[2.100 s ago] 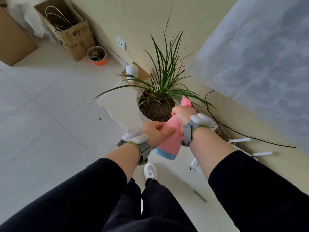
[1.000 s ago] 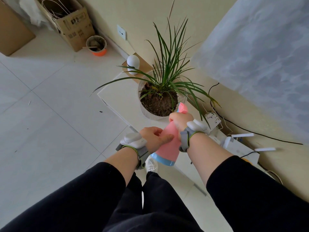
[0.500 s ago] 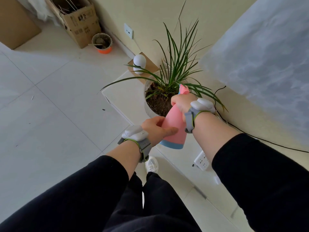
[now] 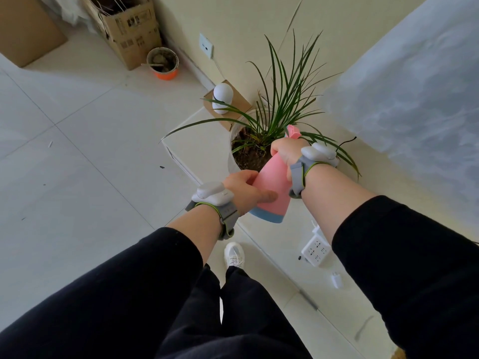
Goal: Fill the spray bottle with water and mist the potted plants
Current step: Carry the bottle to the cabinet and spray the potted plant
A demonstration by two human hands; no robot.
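The pink spray bottle (image 4: pixel 272 189) is held tilted over the floor, nozzle end up & fwd, blue base toward the person; prob. so the spray head points into the foliage of the potted plant (image 4: pixel 280 120) rather than down at the soil; the right hand (image 4: pixel 286 151) is clenched round the bottle's neck, w/ the pink trigger head poking out just above the knuckles, which suits pumping; whether a finger is actually on the trigger can't be told, as it's hidden behind the hand; the left hand (image 4: pixel 246 190) is wrapped round the lower body of the bottle, thumb laid along the pink side just above the blue band, apparently to steady the weight while the other hand is kept free to squeeze; the bottle thus sits between both hands, its top touching the right, its lower part cradled in the left; the nozzle is just beside the pot rim (image 4: pixel 230 151), near the long leaves; no mist is visible; water level can't be seen thru the opaque wall; misting is judged under way or about to be.
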